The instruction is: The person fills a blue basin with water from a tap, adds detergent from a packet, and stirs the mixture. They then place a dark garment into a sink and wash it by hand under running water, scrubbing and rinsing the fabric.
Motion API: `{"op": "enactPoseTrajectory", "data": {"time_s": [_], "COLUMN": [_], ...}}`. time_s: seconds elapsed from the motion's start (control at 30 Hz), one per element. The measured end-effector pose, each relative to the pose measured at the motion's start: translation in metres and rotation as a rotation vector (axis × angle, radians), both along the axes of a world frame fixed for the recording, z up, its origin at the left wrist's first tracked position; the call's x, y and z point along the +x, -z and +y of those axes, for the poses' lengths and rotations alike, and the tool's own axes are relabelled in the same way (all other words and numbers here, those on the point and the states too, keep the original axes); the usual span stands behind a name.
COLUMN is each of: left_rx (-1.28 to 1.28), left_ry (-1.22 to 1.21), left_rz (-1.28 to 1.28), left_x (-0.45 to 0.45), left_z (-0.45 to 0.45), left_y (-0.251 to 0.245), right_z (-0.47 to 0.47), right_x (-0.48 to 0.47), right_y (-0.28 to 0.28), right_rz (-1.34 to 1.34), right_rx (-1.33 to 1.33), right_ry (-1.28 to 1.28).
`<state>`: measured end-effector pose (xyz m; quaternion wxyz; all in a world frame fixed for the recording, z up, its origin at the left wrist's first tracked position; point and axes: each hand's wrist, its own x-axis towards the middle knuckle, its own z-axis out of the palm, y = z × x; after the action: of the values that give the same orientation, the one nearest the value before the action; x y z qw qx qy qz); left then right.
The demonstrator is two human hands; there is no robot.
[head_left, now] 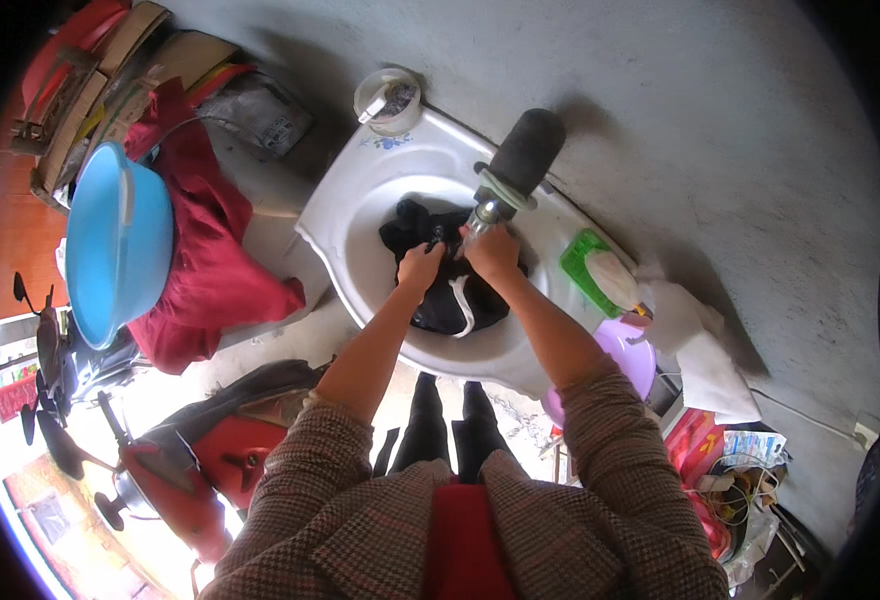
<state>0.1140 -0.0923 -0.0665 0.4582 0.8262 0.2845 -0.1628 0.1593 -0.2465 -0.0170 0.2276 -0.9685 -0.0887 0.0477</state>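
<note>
Black wet cloth [451,304], apparently a garment, lies bunched in the white washbasin [368,259]. A white cord or strip [463,304] runs across its front part. My left hand [419,267] pinches a raised fold of the cloth on the left. Close beside it, my right hand [494,253] is curled at the cloth, directly below the tap spout [485,212]; its fingertips are partly hidden. Clear water seems to fall from the spout by my right fingers. Behind the spout rises a dark padded cylinder [533,150] with a pale band around its base.
A clear tub [387,101] stands on the basin's back corner. On the right rim sits a green soap dish [588,274]; a purple basin [627,356] is below. At left are a blue plastic basin [121,244], dark red cloth [199,277] and a red motor scooter [184,480].
</note>
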Motion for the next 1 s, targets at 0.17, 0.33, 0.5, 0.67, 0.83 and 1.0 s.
{"op": "enactPoseTrajectory", "data": {"time_s": [0.17, 0.33, 0.5, 0.67, 0.83, 1.0], "left_rx": [-0.006, 0.311, 0.339, 0.433, 0.183, -0.332], "left_ry": [-0.08, 0.22, 0.245, 0.315, 0.035, -0.178], "left_rz": [-0.206, -0.172, -0.081, -0.222, -0.12, -0.012], "left_x": [-0.034, -0.024, -0.076, -0.07, -0.017, -0.033], "left_z": [0.003, -0.044, -0.066, -0.038, -0.02, 0.023], "left_y": [-0.034, -0.09, -0.07, -0.036, -0.026, 0.015], "right_z": [0.009, -0.001, -0.001, 0.017, 0.004, 0.031], "right_x": [-0.056, -0.114, -0.083, -0.089, -0.02, -0.014], "right_y": [-0.072, -0.038, -0.024, 0.04, 0.058, -0.01], "right_rz": [-0.237, 0.013, -0.143, -0.091, 0.199, -0.124], "right_rx": [0.046, 0.238, -0.043, -0.055, 0.009, 0.148], "right_ry": [-0.14, -0.313, 0.258, 0.127, 0.083, -0.022]}}
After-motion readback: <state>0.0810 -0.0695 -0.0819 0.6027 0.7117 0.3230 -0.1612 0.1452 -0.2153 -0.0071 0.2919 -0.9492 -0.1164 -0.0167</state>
